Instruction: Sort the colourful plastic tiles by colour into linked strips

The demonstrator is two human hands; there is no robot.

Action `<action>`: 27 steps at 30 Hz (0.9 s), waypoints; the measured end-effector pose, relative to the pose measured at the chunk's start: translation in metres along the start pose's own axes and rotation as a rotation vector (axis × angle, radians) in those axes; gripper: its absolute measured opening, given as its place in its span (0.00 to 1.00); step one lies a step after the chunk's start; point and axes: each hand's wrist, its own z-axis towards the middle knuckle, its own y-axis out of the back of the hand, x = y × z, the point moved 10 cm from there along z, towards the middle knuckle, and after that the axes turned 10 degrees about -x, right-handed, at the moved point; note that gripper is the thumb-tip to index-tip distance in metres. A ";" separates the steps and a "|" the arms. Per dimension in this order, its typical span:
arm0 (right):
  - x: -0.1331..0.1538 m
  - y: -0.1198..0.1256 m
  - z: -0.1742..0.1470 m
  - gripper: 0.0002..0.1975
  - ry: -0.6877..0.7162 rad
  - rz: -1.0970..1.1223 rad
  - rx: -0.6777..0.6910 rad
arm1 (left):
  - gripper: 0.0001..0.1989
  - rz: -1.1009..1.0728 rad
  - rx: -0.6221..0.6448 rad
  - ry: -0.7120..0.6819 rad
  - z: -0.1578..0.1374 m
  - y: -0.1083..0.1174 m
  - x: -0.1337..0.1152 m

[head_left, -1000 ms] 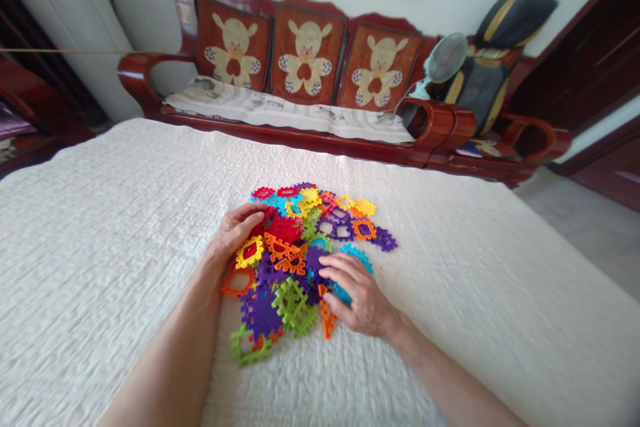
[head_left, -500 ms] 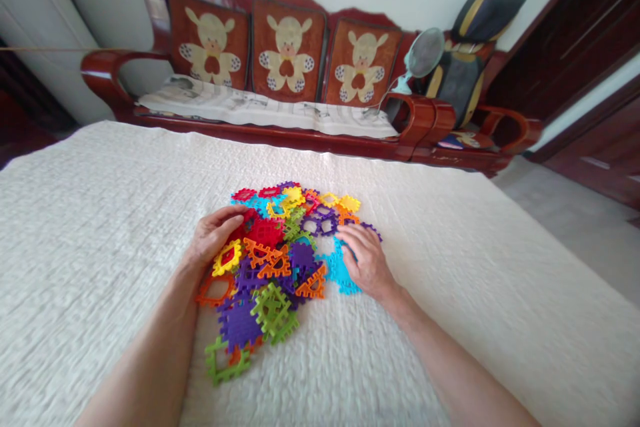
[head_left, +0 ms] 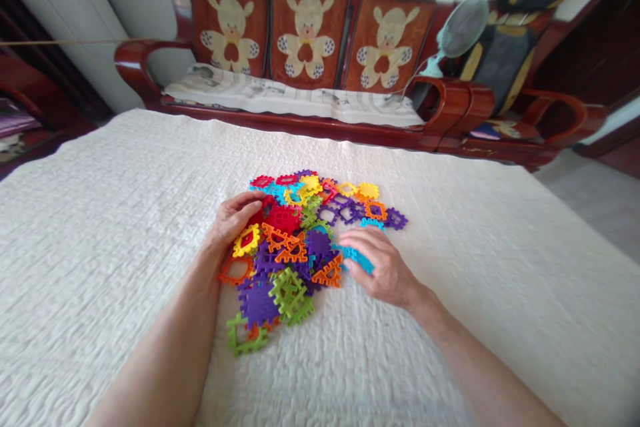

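A loose pile of flat, notched plastic building pieces in several colours lies on a white quilted cover (head_left: pixel 450 233). My left hand (head_left: pixel 237 217) rests along the pile's left side, its fingertips on the red pieces (head_left: pixel 283 219) and thumb apart from the fingers. A yellow frame piece (head_left: pixel 247 240) lies just below that hand. On the right, my right hand (head_left: pixel 383 263) curves over a light blue piece (head_left: pixel 361 259), partly hiding it, with a gap between thumb and fingers. Orange triangle pieces (head_left: pixel 329 271), a purple square (head_left: pixel 260 302) and green pieces (head_left: pixel 290 293) lie between and in front of the hands.
Behind the covered surface stands a dark red wooden sofa (head_left: pixel 300 121) with bear-patterned cushions (head_left: pixel 306 33). A light blue fan (head_left: pixel 463 27) stands beside a wooden armchair (head_left: pixel 560 107) at the right.
The view has shifted, so the scene sits farther right and higher. Relative to the pile, my right hand has drawn inward and nearer, uncovering orange and light blue pieces. My left hand stays put.
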 end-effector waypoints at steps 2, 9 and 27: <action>0.020 -0.016 -0.004 0.17 0.036 0.026 0.117 | 0.23 -0.006 -0.003 -0.015 0.000 0.000 -0.003; 0.019 -0.031 -0.012 0.17 0.015 -0.064 0.253 | 0.20 0.001 -0.013 -0.033 0.001 0.001 -0.005; 0.060 -0.057 -0.001 0.16 0.152 -0.074 0.151 | 0.21 0.058 0.000 -0.075 0.005 0.001 -0.006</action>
